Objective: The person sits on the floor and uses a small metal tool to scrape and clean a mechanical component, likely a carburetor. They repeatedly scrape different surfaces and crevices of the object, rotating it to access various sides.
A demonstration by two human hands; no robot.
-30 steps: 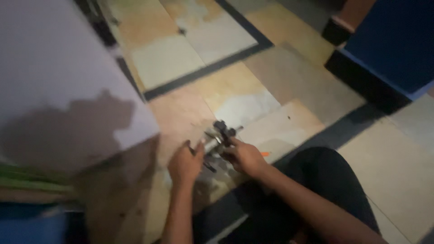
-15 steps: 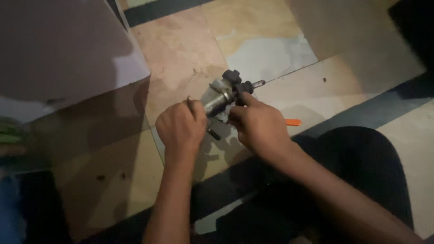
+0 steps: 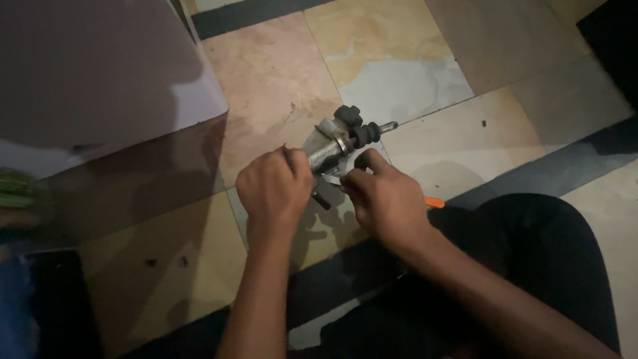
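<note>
Gripping the metal cylinder at frame centre, left hand and right hand closed on its body; judged heavy, rigid.

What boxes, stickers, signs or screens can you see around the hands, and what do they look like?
No labels, signs or screens show.
Big pale box: upper left on the tiled floor, plain whitish-grey sides, possibly a carton; nothing readable on it.
Left hand and right hand: both on a grey metal part with black knobs, no sticker seen.
Small orange thing: beside the right hand, too small to tell.
</note>
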